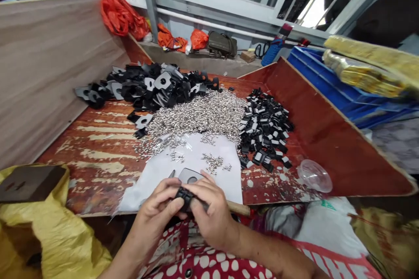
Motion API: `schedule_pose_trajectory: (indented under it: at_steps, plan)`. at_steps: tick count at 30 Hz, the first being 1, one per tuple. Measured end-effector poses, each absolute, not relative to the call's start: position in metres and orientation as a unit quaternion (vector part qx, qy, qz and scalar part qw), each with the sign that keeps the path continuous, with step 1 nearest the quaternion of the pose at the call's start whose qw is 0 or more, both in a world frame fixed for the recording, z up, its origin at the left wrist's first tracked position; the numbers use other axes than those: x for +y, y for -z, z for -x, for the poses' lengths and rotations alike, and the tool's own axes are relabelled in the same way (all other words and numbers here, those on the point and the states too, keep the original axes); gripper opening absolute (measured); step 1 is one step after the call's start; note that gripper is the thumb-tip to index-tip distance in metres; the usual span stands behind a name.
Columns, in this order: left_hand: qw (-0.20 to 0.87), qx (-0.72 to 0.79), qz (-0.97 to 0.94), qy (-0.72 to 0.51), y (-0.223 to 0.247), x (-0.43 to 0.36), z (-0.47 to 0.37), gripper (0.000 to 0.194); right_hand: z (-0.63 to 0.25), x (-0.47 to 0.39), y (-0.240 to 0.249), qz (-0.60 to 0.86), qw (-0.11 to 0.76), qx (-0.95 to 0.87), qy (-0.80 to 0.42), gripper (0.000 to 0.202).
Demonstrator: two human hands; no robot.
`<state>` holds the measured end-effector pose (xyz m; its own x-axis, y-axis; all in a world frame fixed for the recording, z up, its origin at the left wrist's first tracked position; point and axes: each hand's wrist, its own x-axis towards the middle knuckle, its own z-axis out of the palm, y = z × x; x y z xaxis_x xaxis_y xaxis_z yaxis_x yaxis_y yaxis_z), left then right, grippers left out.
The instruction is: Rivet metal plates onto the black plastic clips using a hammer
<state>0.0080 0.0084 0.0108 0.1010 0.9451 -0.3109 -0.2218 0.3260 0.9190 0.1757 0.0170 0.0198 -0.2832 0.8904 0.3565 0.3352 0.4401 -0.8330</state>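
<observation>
My left hand (163, 204) and my right hand (211, 207) are both closed on one small black plastic part (185, 198), held above the table's front edge. Just beyond my fingers a grey plate with a round hole (190, 176) shows; whether it is joined to the black part I cannot tell. Under and ahead of my hands lies a white sheet (225, 146) with small groups of tiny metal pieces (214, 162) and a few thin pins (177, 156). A wooden handle (238, 208) sticks out beside my right wrist.
A heap of shiny metal pieces (203, 111) fills the table's middle. Larger black and grey parts (147, 83) are piled at left, small black parts (265, 126) at right. Near the right front is a clear plastic bowl (314, 176). Boards wall the sides; a blue crate (353, 96) stands beyond.
</observation>
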Motion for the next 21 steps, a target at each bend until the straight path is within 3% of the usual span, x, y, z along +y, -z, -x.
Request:
schedule_pose_trajectory:
  at_steps: [7,12,16,21]
  plan:
    - [0.612,0.529,-0.411,-0.419,-0.006,0.015,0.000,0.029,-0.206,0.033,-0.029,0.370,0.341,-0.762,-0.408,0.041]
    - [0.606,0.570,-0.326,-0.448,0.002,0.011,0.015,0.037,-0.243,0.071,-0.010,0.493,0.262,-0.811,-0.175,0.038]
    - [0.620,0.569,-0.295,-0.452,0.000,0.006,0.013,0.038,-0.247,0.119,0.009,0.492,0.251,-0.819,-0.155,0.023]
    - [0.615,0.579,-0.237,-0.480,-0.006,0.000,0.006,0.037,-0.261,0.174,0.003,0.545,0.305,-0.771,-0.123,0.025]
